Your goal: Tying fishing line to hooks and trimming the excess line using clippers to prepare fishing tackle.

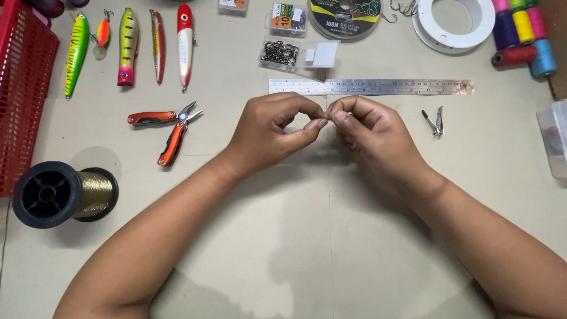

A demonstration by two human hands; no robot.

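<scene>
So both hands are up over the middle of the beige table [295, 236], fingertips pinched together and meeting tip to tip. The left hand [274, 133] has thumb and index curled into a ring, the right hand [369, 136] does the same from the other side. Whatever they're pinching sits right at the point where the fingertips touch, and honestly it's too small for me to make out; I can't tell if it's line, a hook or something else.

Just beyond the fingers lies the long steel ruler [371, 87], flat and crosswise, near the knuckles but not touching. Further past it sit a small clear box of dark hooks [280, 54] and a flat round spool of fishing line [345, 15]. Off to the left of the left fingers are the orange-handled folding pliers [170, 127], jaws open, and beyond them a row of painted fishing lures [127, 44]. Near the left forearm stands a black spool of gold thread [62, 194]. To the right of the right fingers lie small silver nail clippers [436, 121].

Nothing sits between the hands and me except their own forearms. The red plastic basket [20, 88] on the far left, the coloured thread bobbins [522, 35] and a clear plastic container [555, 139] on the right are cut off by the frame.
</scene>
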